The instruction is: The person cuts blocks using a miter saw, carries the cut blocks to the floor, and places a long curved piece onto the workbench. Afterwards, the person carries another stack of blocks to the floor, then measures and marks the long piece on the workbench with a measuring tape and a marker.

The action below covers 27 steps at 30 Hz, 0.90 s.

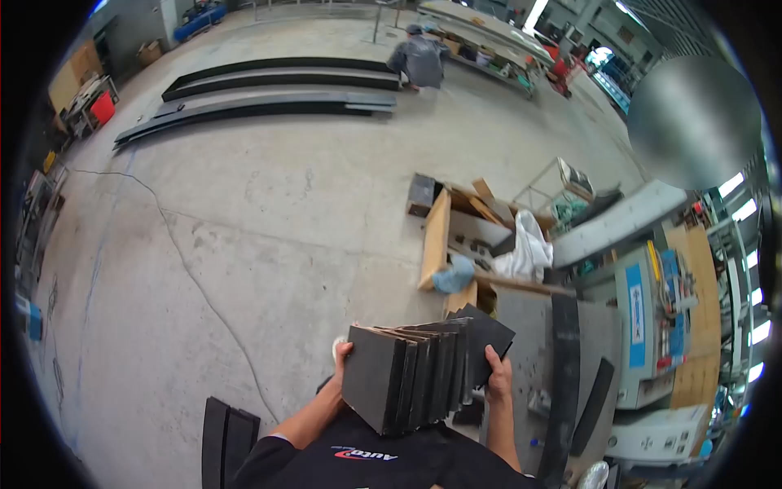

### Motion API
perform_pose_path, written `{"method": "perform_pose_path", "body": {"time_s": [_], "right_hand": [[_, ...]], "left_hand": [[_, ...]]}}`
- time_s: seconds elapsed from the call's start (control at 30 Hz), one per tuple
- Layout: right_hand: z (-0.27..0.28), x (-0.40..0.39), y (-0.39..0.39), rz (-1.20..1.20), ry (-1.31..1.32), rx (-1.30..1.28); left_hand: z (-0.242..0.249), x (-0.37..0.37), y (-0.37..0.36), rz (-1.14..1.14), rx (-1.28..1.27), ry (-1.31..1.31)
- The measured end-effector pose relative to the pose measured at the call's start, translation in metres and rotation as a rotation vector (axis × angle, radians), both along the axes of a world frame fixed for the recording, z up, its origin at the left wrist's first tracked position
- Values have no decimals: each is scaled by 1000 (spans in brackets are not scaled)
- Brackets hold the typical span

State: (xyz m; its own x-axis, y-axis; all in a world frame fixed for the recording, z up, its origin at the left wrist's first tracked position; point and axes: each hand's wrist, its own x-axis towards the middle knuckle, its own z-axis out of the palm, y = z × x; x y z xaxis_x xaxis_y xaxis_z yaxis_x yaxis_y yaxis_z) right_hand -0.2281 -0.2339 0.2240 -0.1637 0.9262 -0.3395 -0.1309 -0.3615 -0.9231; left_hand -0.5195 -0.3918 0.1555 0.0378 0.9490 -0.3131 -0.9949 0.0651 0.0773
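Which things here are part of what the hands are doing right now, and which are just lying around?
In hand:
- stack of dark flat plates, carried on edge
- left hand gripping one end
- right hand gripping the other end

Lying about:
- long dark strips on the concrete floor
- wooden crate with a white bag
- dark slabs by the feet
- another person far off

Left hand (341, 355) and right hand (498, 376) raised, fingers curled (gripping).
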Motion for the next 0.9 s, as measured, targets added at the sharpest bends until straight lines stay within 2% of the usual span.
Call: {"method": "perform_pose_path", "body": {"time_s": [0.03, 0.1, 0.2, 0.3, 0.33, 0.37, 0.5, 0.6, 0.67, 0.7, 0.73, 0.83, 0.9], "right_hand": [[8, -30, 21, 65, 9, 22], [26, -81, 56, 103, 34, 27], [50, -155, 99, 272, -105, 149], [29, -206, 147, 345, -199, 181], [19, -222, 166, 343, -247, 263], [27, -241, 185, 376, -257, 236], [-48, -288, 292, 419, -171, 149], [-62, -330, 365, 474, -237, 144], [-66, -366, 409, 504, -276, 120], [-75, -382, 435, 516, -179, 92], [-76, -400, 463, 533, -88, 73], [-36, -449, 535, 629, -115, 113], [-39, -482, 582, 699, -62, 86]], "left_hand": [[6, -36, 17, 61, -43, 182], [8, -97, 48, 83, -2, 229], [4, -161, 83, -8, 39, 273], [5, -196, 130, -33, -57, 322], [12, -202, 148, -10, -79, 401], [13, -209, 166, 11, -104, 480], [-53, -258, 240, -67, -150, 445], [12, -282, 335, -46, -240, 443], [27, -298, 383, 10, -324, 488], [34, -308, 405, 78, -377, 527], [42, -321, 430, 81, -381, 532], [57, -354, 495, 155, -344, 458], [48, -380, 548, 147, -288, 415]]}}
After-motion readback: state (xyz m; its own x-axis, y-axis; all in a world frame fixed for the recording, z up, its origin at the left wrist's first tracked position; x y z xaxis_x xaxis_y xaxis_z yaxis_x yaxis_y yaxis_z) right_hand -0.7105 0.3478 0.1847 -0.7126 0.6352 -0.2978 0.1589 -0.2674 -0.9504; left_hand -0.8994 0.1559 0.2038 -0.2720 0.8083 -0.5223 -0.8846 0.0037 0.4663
